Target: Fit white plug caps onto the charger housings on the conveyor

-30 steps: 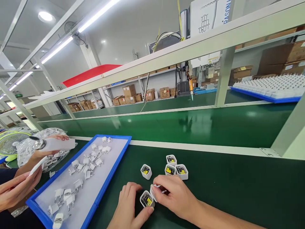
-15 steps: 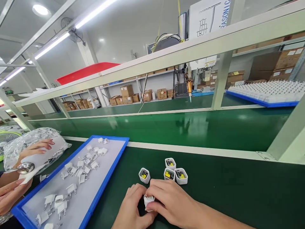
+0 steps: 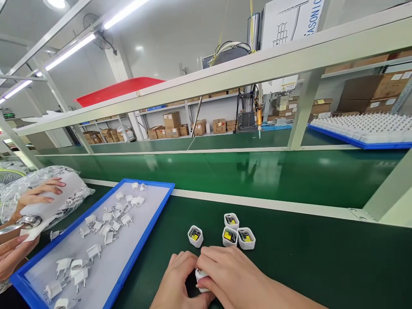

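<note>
Both my hands meet at the near edge of the green bench. My left hand and my right hand are closed together around one small white charger housing, mostly hidden by my fingers. Just beyond them stand several open white housings with yellow parts inside: one alone and a cluster of three. A blue-rimmed tray on the left holds several loose white plug caps.
A co-worker's hands at the far left hold a white piece beside a clear plastic bag. The green conveyor belt runs behind. Another blue tray of white parts sits far right; cardboard boxes line the back shelves.
My right hand brought a white plug cap onto the housing held by my left hand, and both hands closed over it. The co-worker's hands shifted left and down.
</note>
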`<state>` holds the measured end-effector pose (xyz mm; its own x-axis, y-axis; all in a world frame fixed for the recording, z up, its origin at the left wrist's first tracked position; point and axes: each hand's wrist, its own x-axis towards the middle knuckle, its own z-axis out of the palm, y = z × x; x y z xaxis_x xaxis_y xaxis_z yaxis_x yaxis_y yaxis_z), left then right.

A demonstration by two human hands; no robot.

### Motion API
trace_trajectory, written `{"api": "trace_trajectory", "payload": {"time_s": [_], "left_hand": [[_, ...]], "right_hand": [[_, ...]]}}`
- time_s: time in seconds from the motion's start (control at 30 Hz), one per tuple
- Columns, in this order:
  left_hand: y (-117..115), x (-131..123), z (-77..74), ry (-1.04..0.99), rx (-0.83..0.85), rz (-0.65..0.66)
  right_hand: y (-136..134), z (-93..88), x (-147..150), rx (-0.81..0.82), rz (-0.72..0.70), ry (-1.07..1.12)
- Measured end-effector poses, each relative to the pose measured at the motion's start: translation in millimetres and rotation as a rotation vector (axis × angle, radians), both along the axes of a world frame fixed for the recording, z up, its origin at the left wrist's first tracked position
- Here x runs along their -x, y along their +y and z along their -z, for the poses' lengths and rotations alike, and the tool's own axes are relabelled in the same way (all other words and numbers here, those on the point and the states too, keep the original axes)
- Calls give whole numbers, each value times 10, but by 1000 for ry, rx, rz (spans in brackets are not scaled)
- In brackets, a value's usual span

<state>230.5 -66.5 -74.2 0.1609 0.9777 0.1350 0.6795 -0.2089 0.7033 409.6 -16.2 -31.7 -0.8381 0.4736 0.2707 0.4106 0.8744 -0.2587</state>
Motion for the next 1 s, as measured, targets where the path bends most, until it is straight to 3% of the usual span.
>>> {"api": "trace_trajectory", "payload": {"time_s": [0.4, 0.67, 0.83, 1.0], "left_hand": [[-25, 8, -100, -96, 47, 33], [-85, 1, -236, -84, 95, 17], [-95, -7, -244, -84, 104, 8], [-97, 0, -262, -138, 130, -23]], "right_hand": [[-104, 117, 84, -40, 84, 28], [-128, 40, 111, -29, 77, -50], [-10, 2, 56, 154, 40, 1], [88, 29, 42, 518, 109, 238]]}}
